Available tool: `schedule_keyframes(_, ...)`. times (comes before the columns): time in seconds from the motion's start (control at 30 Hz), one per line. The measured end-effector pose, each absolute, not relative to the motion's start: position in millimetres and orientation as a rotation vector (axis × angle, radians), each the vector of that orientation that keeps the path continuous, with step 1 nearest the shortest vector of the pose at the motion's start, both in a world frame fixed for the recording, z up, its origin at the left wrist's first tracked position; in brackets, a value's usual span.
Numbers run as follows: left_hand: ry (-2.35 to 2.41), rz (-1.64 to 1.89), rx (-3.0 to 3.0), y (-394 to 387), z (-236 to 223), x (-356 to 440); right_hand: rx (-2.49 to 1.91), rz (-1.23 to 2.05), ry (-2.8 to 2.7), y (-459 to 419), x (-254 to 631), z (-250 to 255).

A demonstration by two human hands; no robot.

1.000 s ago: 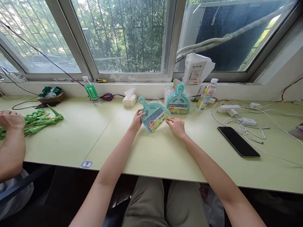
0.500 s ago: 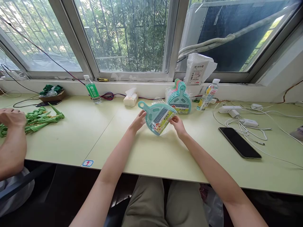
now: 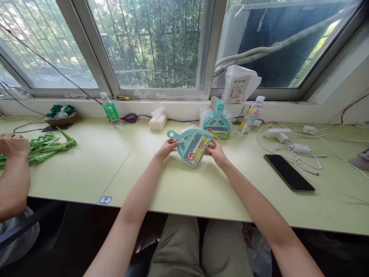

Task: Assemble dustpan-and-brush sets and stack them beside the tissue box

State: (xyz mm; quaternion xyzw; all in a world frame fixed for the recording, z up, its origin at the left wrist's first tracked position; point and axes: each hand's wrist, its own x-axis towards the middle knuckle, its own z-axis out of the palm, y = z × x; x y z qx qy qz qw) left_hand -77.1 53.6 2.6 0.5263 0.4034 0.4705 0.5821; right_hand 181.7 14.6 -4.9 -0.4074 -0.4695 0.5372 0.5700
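Observation:
A light teal mini dustpan [image 3: 183,143] with a grey-bristled brush, sealed in clear plastic with a printed label, is held up over the table in front of me. My left hand [image 3: 168,149] pinches its left edge just below the handle, thumb on the front. At the opposite side, my right hand [image 3: 216,152] grips the label end, and its rear fingers are hidden behind the packet. Just behind stands a stack of similar wrapped dustpans [image 3: 216,122], teal in front with green and red edges showing further back.
On the right are a drink bottle [image 3: 250,116], a black phone [image 3: 289,173] and tangled white cables [image 3: 291,153]. A tissue pack [image 3: 158,120] and a green-labelled bottle [image 3: 111,110] stand at the back. At left, another person's hand [image 3: 14,146] is beside folded green leaves [image 3: 53,148].
The dustpan has turned slightly, its handle end dipping. My left fingers have come further over its edge. My right hand keeps its grip, and the whole view has shifted a little.

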Motion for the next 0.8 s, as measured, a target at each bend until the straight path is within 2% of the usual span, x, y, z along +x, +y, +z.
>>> schedule_keyframes(0.2,0.818,0.948,1.251,52,5,-77,-0.958,1.228,-0.993,19,189,-4)
schedule_keyframes(0.47,0.937,0.818,1.293,57,-2,-85,-1.009,1.211,-0.935,18,193,-1)
schedule_keyframes(0.8,1.024,1.026,1.314,56,2,-83,-0.997,1.196,-0.916,17,199,12)
